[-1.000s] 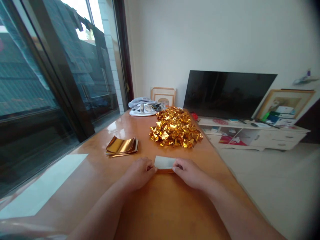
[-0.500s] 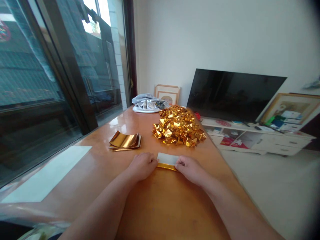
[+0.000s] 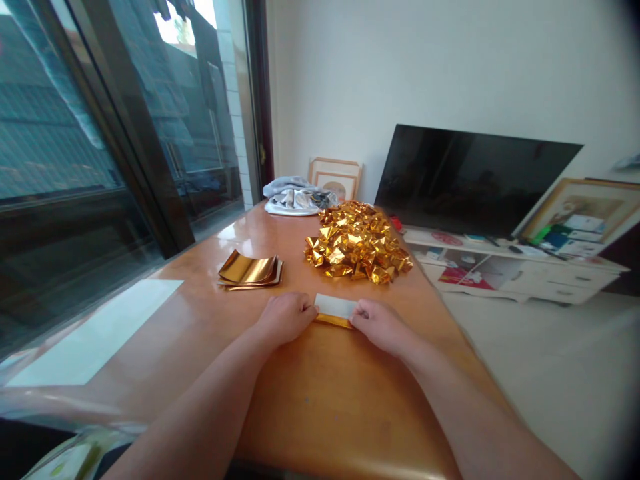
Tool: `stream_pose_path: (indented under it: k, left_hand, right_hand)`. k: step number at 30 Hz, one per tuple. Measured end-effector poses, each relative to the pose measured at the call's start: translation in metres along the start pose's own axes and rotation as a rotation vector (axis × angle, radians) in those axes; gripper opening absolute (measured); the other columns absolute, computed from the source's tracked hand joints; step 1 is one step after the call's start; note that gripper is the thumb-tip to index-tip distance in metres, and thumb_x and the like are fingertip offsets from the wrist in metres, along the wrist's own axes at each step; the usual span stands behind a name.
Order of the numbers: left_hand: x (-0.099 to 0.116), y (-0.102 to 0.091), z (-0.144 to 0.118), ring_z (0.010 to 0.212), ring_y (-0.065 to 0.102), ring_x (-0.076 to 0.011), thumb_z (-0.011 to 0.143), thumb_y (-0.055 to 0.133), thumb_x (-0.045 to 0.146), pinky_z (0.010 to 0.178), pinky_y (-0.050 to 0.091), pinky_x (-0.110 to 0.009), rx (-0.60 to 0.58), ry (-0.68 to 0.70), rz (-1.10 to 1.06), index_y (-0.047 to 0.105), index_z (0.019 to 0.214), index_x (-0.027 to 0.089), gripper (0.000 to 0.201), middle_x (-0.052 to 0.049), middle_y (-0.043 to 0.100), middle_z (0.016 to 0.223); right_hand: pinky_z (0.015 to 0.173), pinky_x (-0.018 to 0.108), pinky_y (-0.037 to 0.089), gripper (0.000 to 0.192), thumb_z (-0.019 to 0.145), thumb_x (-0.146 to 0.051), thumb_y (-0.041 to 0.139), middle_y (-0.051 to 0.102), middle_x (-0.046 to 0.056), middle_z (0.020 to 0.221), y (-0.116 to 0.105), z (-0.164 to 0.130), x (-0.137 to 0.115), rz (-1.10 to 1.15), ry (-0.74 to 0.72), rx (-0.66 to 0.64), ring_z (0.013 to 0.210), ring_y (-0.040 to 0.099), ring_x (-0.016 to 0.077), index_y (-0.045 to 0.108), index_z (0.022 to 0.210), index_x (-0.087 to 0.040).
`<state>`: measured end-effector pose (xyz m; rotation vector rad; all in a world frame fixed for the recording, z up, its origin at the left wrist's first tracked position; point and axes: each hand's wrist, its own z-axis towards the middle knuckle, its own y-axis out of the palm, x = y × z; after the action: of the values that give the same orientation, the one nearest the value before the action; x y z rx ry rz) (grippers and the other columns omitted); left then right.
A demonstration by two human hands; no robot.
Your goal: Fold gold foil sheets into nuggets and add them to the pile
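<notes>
On the glossy orange table [image 3: 320, 400], left to right: a short stack of flat, curling gold foil sheets [image 3: 250, 271]; the left hand [image 3: 286, 317], fingers curled down on one end of a folded sheet [image 3: 336, 310]; the right hand [image 3: 379, 325], fingertips pinched on the other end. The sheet lies flat at mid-table between the hands, white matte back up, a gold strip along its near edge; judged, a fold is being creased, and the next move calls for even pressure along that edge. Beyond lies a pile [image 3: 357, 243] of crinkled, angular, mirror-bright gold pieces.
</notes>
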<state>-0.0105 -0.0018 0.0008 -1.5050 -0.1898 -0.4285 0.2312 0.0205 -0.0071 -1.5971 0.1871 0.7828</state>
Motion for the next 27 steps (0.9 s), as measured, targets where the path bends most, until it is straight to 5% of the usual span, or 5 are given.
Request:
stream_pose_path:
  k: [27]
  left_hand:
    - [0.018, 0.003, -0.01, 0.087, 0.058, -0.0254, 0.094, 0.043, 0.035, 0.077, 0.04, -0.037, 0.114, 0.118, 0.311, 0.06, 0.087, 0.019, 0.025, -0.01, 0.064, 0.093]
  right_hand:
    - [0.054, 0.024, 0.024, 0.012, 0.083, -0.028, 0.059, 0.066, 0.001, 0.071, 0.001, -0.001, -0.004, -0.103, 0.022, 0.04, 0.062, 0.051, 0.0129, 0.062, 0.075, -0.02]
